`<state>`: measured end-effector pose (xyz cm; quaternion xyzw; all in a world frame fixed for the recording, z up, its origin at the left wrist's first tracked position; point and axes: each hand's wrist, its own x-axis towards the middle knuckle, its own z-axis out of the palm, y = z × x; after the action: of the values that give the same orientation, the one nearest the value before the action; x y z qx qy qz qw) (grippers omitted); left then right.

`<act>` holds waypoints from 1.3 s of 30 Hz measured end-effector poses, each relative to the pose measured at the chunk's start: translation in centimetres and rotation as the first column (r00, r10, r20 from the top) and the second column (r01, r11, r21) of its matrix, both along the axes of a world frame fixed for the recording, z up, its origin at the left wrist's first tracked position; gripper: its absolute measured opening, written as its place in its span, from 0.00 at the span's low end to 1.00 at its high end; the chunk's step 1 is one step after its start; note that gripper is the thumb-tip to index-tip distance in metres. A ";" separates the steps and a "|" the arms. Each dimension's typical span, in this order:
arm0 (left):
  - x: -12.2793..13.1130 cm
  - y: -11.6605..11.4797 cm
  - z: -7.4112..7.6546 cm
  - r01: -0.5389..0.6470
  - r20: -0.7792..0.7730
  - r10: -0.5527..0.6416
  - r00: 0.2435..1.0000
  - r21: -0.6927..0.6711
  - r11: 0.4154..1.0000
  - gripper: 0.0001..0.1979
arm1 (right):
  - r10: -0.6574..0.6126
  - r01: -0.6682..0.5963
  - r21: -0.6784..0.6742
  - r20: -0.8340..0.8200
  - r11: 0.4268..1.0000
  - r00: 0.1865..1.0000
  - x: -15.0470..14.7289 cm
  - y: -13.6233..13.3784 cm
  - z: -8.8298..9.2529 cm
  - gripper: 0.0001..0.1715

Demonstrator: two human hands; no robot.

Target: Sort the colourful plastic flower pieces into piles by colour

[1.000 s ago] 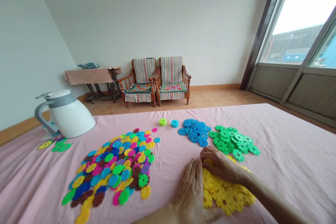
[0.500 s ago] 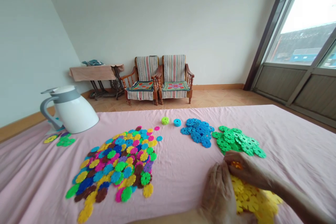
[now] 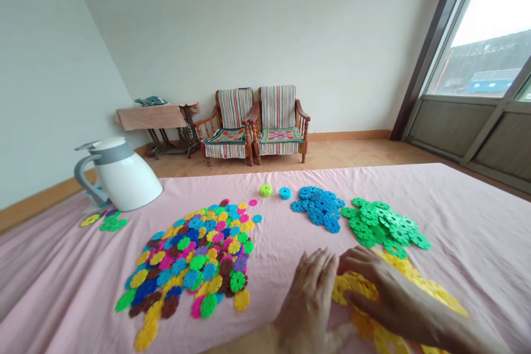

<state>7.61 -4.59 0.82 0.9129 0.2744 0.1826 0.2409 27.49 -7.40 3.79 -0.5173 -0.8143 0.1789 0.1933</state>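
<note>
Several flat yellow notched discs point(image 3: 409, 274) lie in a spread pile at the lower right of the table. My right hand point(image 3: 385, 282) arches over the pile's left part, its thumb apart from its curved fingers, with yellow discs showing between them. Beside it, my left hand point(image 3: 309, 287) is stretched out at the pile's left edge, palm side hidden, fingers pointing away from me. Whether it touches the discs is hidden. Just beyond the hands are a pile of green discs point(image 3: 373, 224) and a pile of blue discs point(image 3: 317, 206).
A wide heap of mixed-colour discs point(image 3: 193, 257) covers the left middle of the pink cloth point(image 3: 265, 315). A lime stack point(image 3: 265, 191) and a light-blue stack point(image 3: 285, 193) stand behind. A white jug point(image 3: 128, 177) and a few loose discs point(image 3: 113, 224) are at the left.
Both hands have shifted left and lowered toward the cloth. My right hand has spread from its closed shape, and more of the yellow pile shows behind it. The camera has turned slightly left.
</note>
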 end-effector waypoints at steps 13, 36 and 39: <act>-10.1 3.1 -0.9 -0.341 0.063 0.345 0.937 0.391 0.855 0.25 | -0.165 0.044 0.307 0.382 0.951 0.909 -1.8 -1.4 -4.0 0.10; -13.2 6.1 -1.9 -0.451 0.205 0.403 0.892 0.455 0.768 0.17 | -0.608 0.604 0.096 0.024 0.791 0.793 13.9 5.4 -7.5 0.11; -13.3 6.1 -2.0 -0.454 0.197 0.410 0.890 0.448 0.770 0.16 | -0.622 0.616 0.100 0.041 0.781 0.782 14.9 5.7 -7.1 0.11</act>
<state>-5.65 1.55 -1.23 0.8468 0.4115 0.3356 -0.0310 42.39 -1.66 -3.30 -0.7537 -0.6123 0.0539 0.2327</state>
